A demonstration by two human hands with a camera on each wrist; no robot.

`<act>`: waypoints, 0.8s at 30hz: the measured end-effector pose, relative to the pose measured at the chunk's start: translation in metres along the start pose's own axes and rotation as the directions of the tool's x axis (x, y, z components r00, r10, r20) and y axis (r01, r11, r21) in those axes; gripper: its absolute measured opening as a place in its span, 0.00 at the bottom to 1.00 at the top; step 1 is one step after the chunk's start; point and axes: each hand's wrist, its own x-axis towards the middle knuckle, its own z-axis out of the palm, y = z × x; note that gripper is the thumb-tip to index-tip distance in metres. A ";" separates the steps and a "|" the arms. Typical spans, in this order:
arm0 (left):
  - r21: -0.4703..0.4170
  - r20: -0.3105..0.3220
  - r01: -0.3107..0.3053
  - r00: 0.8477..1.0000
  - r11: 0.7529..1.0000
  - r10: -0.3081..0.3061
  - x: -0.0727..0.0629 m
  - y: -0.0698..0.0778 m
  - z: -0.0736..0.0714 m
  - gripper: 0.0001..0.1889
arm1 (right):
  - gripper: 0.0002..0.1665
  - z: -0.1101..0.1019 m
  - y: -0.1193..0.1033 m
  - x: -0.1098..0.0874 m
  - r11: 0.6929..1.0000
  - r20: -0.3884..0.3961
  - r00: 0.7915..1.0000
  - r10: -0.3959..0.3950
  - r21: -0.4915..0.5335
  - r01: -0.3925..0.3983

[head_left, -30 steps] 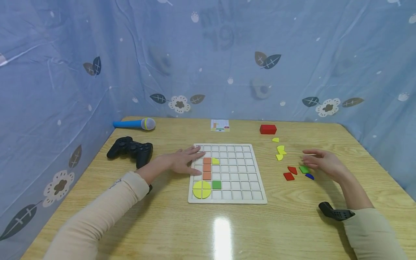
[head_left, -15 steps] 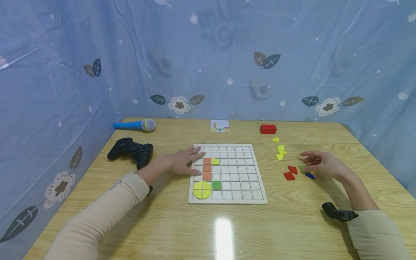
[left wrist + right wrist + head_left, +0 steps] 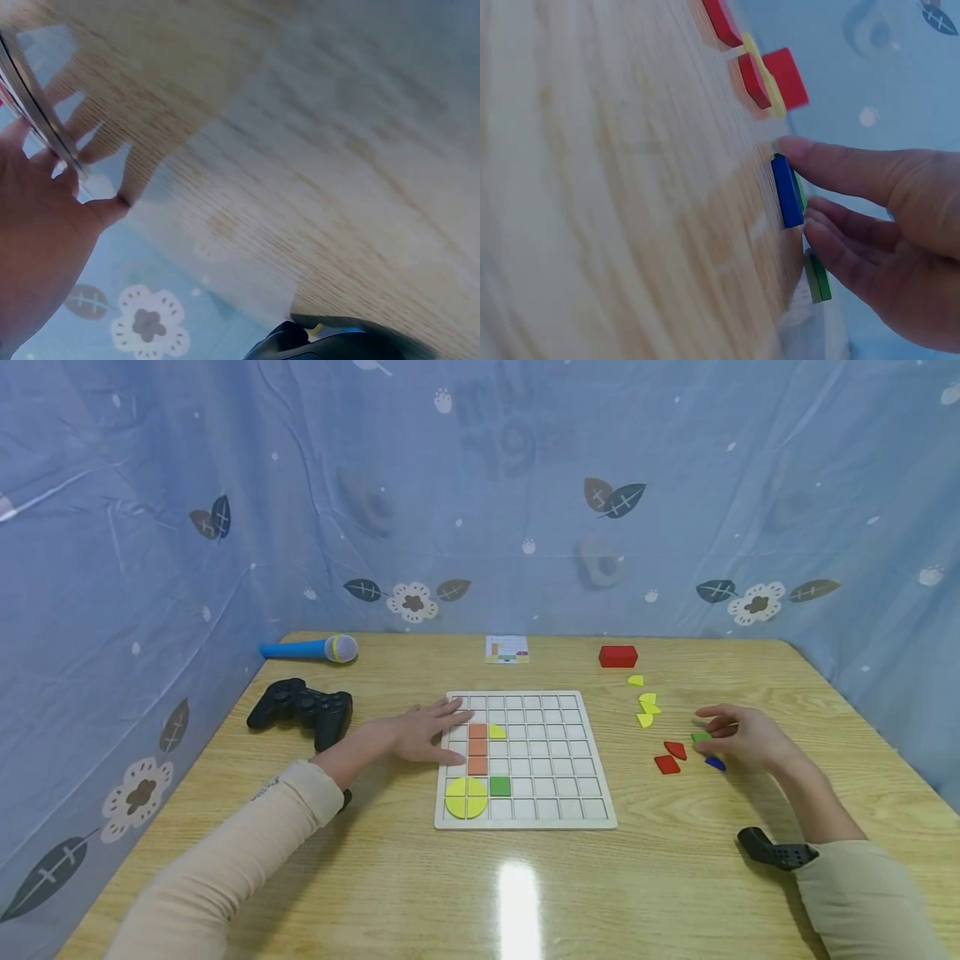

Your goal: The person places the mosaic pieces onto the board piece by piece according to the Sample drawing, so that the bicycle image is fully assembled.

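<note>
Board (image 3: 525, 825) touched by left hand (image 3: 420, 732), fingers spread; green piece (image 3: 701, 737) pinched in right hand (image 3: 747, 739) near blue piece (image 3: 716, 763).

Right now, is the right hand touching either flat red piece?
Apart: the head view shows bare table between the right hand and both flat red pieces.

The counter (image 3: 375, 893) shows wood grain under a glossy finish; the curtain (image 3: 675, 452) is creased cloth. The board (image 3: 548, 768) looks smooth and matt, the loose green piece (image 3: 701, 737) smooth like plastic. The game controller (image 3: 306, 705) seems matt plastic, the sleeves (image 3: 225, 860) matt, wrinkled cloth.
</note>
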 end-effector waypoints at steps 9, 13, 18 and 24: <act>0.003 -0.007 -0.007 1.000 1.000 0.007 0.000 -0.001 0.001 0.44 | 0.34 0.003 0.000 0.002 0.999 -0.036 0.999 0.033 0.024 -0.032; 0.002 -0.005 -0.004 1.000 1.000 0.004 0.001 -0.001 0.001 0.44 | 0.32 0.004 -0.002 0.002 0.999 -0.008 1.000 0.011 0.038 -0.010; 0.007 -0.005 0.001 1.000 1.000 -0.001 0.001 0.000 0.001 0.44 | 0.32 0.003 -0.006 0.001 0.998 0.041 0.999 -0.028 0.056 0.026; 0.004 -0.004 0.005 1.000 1.000 -0.005 0.000 0.001 0.001 0.44 | 0.32 0.005 -0.006 0.001 0.998 0.056 0.998 -0.036 0.058 0.033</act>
